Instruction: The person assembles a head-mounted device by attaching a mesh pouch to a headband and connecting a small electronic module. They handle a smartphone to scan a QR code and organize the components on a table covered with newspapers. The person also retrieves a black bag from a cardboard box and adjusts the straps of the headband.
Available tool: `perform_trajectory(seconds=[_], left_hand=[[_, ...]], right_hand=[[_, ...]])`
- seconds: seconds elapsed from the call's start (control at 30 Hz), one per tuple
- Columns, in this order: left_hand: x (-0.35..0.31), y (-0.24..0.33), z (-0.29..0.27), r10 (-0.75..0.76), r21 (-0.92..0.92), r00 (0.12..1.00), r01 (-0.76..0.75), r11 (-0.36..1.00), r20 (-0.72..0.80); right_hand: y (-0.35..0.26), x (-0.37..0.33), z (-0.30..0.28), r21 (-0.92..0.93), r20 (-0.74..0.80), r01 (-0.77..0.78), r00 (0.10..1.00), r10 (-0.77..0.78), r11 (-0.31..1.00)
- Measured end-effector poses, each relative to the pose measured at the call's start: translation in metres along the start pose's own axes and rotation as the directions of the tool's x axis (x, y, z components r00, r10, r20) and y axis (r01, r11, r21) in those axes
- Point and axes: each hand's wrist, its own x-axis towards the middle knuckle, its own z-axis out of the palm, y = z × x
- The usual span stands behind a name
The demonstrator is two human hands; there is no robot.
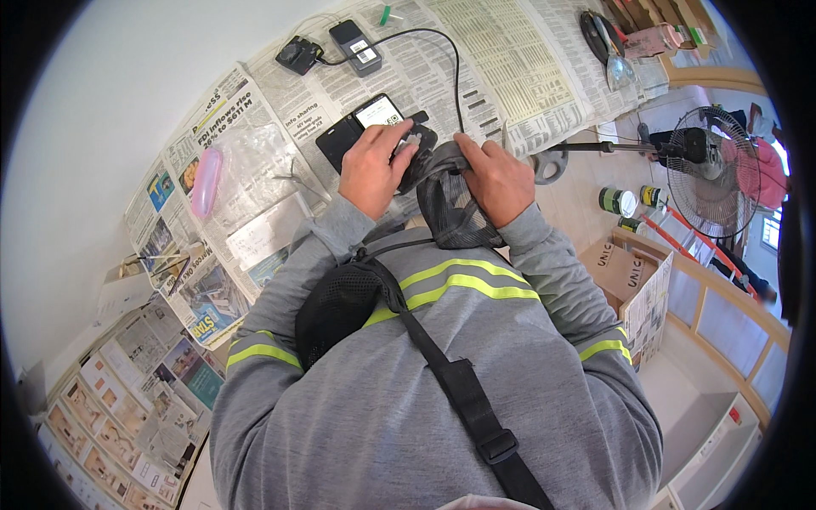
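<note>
Hands close together over a newspaper-covered tabletop (544,51), a worker in a grey sleeve-banded top handles a black mesh pouch (450,204). Fingers and thumb of the left hand (371,174) are drawn nearly together on a small dark piece (415,174) by the pouch's rim; just what it is cannot be told. The right hand (503,183) is closed, thumb and fingers pinching the rim from the other side, while the mesh hangs between the hands, close in front of the chest.

The step in hand looks like working at the pouch's mouth. The next move would seem to call for a firm right-hand grip on the rim, and care with the black cable (457,85), which reaches down to the right fingertips; whether they hold it cannot be told.

Just beyond the left hand lies an open phone case (337,140) with a lit phone (376,112). Farther off, the cable runs to a small black device (299,55) beside a dark slab-shaped unit (354,44). To the left rests a pink case (206,183); well apart at right, a wire-caged fan (714,170) stands beyond a cardboard box (625,263).
</note>
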Motion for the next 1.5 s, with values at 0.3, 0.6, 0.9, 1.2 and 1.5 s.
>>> perform_trajectory(seconds=[0.3,0.6,0.9,1.2,1.5], left_hand=[[0.017,-0.012,-0.015,0.011,-0.015,0.987,-0.009,1.0,0.162],[0.023,-0.016,-0.014,0.176,0.274,0.942,-0.256,0.927,0.286],[0.008,-0.014,-0.022,0.294,0.006,0.955,-0.295,0.956,0.046],[0.0,-0.014,-0.02,0.526,0.201,0.85,-0.519,0.831,0.021],[-0.035,-0.011,-0.038,0.027,-0.507,0.941,-0.206,0.837,-0.339]], right_hand=[[0.003,0.006,-0.002,-0.035,-0.018,0.107,0.994,-0.108,0.994],[0.005,0.009,-0.006,-0.017,0.005,0.128,0.992,-0.128,0.992],[0.004,0.009,-0.008,0.016,-0.001,0.11,0.994,-0.11,0.994],[0.003,0.015,-0.008,0.005,0.134,0.019,0.991,-0.02,1.0],[0.014,0.015,0.006,-0.052,0.203,-0.016,0.979,0.027,0.999]])
